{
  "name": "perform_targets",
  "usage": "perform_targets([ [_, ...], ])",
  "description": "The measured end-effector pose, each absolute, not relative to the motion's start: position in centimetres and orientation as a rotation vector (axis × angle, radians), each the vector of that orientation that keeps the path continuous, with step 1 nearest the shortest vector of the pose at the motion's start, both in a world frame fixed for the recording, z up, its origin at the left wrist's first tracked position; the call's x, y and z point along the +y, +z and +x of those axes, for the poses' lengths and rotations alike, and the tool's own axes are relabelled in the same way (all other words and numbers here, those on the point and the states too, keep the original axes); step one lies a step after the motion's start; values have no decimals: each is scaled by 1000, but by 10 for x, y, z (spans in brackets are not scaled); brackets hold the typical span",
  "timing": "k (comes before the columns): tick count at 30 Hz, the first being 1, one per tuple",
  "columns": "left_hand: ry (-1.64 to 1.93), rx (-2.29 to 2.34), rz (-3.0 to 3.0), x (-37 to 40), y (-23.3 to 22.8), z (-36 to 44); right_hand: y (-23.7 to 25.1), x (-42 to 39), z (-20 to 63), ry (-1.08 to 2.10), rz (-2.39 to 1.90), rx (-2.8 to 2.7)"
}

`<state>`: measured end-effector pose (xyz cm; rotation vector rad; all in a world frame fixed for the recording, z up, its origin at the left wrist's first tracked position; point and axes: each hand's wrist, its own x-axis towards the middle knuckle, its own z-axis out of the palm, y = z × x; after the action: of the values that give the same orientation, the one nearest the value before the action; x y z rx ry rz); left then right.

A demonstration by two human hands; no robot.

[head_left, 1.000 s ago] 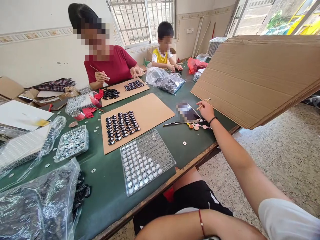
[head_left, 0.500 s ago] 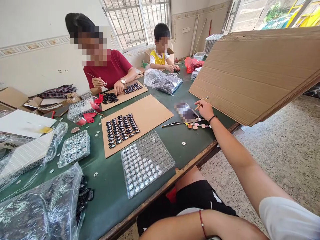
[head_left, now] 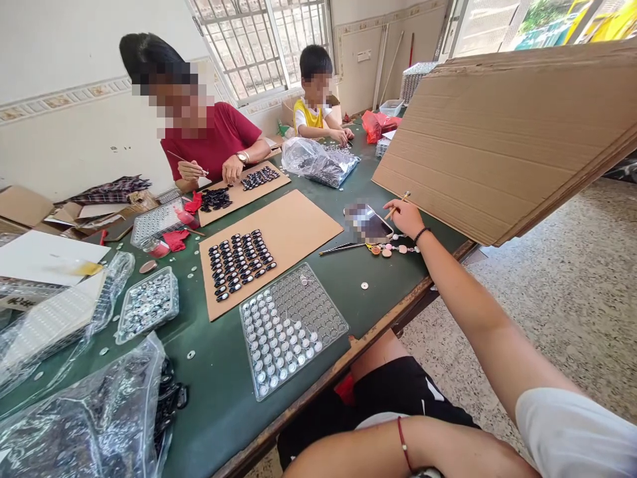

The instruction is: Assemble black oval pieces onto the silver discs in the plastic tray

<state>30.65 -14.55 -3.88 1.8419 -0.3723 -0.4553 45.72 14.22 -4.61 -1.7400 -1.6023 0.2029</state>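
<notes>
Surface: green-topped work table (head_left: 213,405) with a worn near edge. The room has pale walls (head_left: 50,46), a barred window (head_left: 261,46) and a speckled floor (head_left: 572,279). A tilted cardboard stack (head_left: 497,146) projects past the right end of the near edge.

Containers: the clear tray (head_left: 311,302), at the near edge, holds white discs (head_left: 269,342) in its left and near cells. The plastic tub (head_left: 176,302), left of it, holds loose small discs (head_left: 146,302). The clear bag (head_left: 89,405), farther left, holds black pieces (head_left: 172,398), some protruding.

Counts: flat cardboard sheets (head_left: 298,222), two; phone (head_left: 377,224), one; co-workers (head_left: 219,136) along the far edge, two.

Hands: the right hand (head_left: 407,219) is partly closed, gripping one thin wooden stick (head_left: 387,215) beside the phone, near the right end of the near edge. The left forearm (head_left: 348,451) crosses the lap; the left hand's opening and grip cannot be told.
</notes>
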Motion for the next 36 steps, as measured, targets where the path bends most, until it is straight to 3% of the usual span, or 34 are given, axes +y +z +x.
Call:
perform_targets([
  [8, -301, -299, 1803, -127, -29, 282, -46, 141, 458, 322, -1888, -1654],
  [15, 256, 582, 1521, -91, 27, 177, -42, 137, 456, 353, -2008, -1631],
  [20, 746, 1182, 998, -77, 28, 85, -40, 134, 455, 338, -2005, -1559],
  [27, 1230, 1155, 643, -27, 53, 41, 9, 120, 425, 505, -1428, -1218],
  [32, 1138, 1230, 722, 5, 43, 49, 61, 95, 323, 916, -1035, -1329],
  [36, 1014, 1301, 684, 3, 20, 48, 65, 69, 244, 1190, -871, -1560],
])
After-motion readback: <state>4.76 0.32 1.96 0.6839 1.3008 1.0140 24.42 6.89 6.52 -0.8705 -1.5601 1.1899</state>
